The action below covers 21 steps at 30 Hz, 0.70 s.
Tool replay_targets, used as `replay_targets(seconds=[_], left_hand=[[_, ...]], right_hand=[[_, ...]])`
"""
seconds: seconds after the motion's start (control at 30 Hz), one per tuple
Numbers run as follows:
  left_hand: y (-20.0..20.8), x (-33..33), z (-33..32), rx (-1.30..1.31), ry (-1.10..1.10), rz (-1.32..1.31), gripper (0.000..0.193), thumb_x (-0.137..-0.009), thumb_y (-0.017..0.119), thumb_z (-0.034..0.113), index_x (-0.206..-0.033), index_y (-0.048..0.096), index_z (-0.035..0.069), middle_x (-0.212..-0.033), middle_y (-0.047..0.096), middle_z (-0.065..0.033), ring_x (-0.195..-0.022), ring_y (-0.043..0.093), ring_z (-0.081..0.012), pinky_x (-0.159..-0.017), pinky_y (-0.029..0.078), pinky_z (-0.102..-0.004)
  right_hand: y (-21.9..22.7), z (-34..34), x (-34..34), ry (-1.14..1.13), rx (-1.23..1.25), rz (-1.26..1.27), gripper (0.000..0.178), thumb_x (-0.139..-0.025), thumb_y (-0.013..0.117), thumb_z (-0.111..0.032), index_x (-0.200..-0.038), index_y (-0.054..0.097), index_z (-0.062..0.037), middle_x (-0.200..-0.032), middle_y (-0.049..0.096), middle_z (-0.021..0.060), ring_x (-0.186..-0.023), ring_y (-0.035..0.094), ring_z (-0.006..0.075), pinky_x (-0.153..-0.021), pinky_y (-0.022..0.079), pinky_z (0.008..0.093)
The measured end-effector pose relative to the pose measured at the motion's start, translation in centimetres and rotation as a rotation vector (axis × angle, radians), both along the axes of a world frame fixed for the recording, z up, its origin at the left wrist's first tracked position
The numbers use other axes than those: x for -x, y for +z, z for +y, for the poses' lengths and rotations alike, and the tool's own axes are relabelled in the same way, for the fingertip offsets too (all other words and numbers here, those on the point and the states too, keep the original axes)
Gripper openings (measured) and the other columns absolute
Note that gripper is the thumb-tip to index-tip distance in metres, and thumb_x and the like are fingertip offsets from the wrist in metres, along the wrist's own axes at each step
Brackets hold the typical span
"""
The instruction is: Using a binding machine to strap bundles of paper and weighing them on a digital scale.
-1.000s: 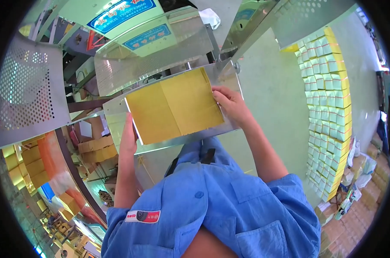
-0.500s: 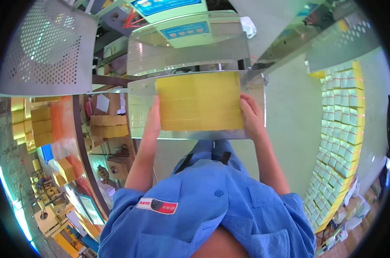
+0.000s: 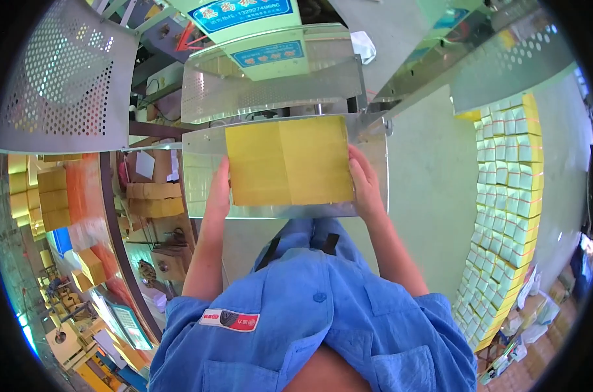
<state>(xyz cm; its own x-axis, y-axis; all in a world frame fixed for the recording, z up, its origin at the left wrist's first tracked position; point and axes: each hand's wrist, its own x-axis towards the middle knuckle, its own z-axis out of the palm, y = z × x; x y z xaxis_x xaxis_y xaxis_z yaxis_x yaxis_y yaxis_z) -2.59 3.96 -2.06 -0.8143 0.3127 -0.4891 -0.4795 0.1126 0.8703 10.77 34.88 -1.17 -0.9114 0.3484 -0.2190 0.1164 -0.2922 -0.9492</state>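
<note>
A flat yellow rectangle of cardboard (image 3: pixel 286 163) lies over a shiny metal tray (image 3: pixel 201 196) in front of me. Down its middle runs a straight line, with one half a little lighter than the other. I cannot tell whether it is one piece or a stack. My left hand (image 3: pixel 222 189) is closed along its left edge, fingers mostly hidden. At the right edge my right hand (image 3: pixel 365 179) grips it, with the thumb side showing on top. Both forearms reach forward from blue short sleeves.
Behind the tray stands a clear guard (image 3: pixel 270 91) below a pale machine panel with a blue label. A perforated metal plate (image 3: pixel 61 85) is at upper left. Long rows of bundled pale-and-yellow pieces (image 3: pixel 505 196) are on the floor at right. Cardboard stacks (image 3: pixel 154 199) sit left.
The whole scene has shifted slightly left and down in the picture. Both hands keep hold of the yellow cardboard, which stays in about the same place over the tray.
</note>
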Motion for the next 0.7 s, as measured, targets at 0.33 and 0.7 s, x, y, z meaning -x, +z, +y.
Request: replay_targets(seconds=[0.33, 0.7], left_hand=[[0.1, -2.4, 4.3, -0.544, 0.372, -0.065, 0.05, -0.105, 0.033, 0.041, -0.137, 0.047, 0.006, -0.133, 0.054, -0.0049, -0.12, 0.052, -0.0192, -0.101, 0.042, -0.0351], [2.8, 4.3, 7.1, -0.531, 0.144, 0.099, 0.047, -0.1, 0.046, 0.034, -0.14, 0.044, 0.008, -0.133, 0.053, -0.0054, -0.124, 0.05, -0.0184, -0.103, 0.041, -0.0348]], right_hand=[[0.1, -3.5, 0.6, -0.099, 0.054, 0.151, 0.057, -0.103, 0.036, -0.038, -0.145, 0.034, 0.0015, -0.147, 0.04, 0.0139, -0.136, 0.038, 0.0241, -0.112, 0.029, 0.037], [2.6, -1.2, 7.6, -0.14, 0.191, 0.208, 0.058, -0.102, 0.04, -0.039, -0.145, 0.036, -0.0011, -0.144, 0.044, 0.0086, -0.133, 0.041, 0.0216, -0.109, 0.033, 0.0357]])
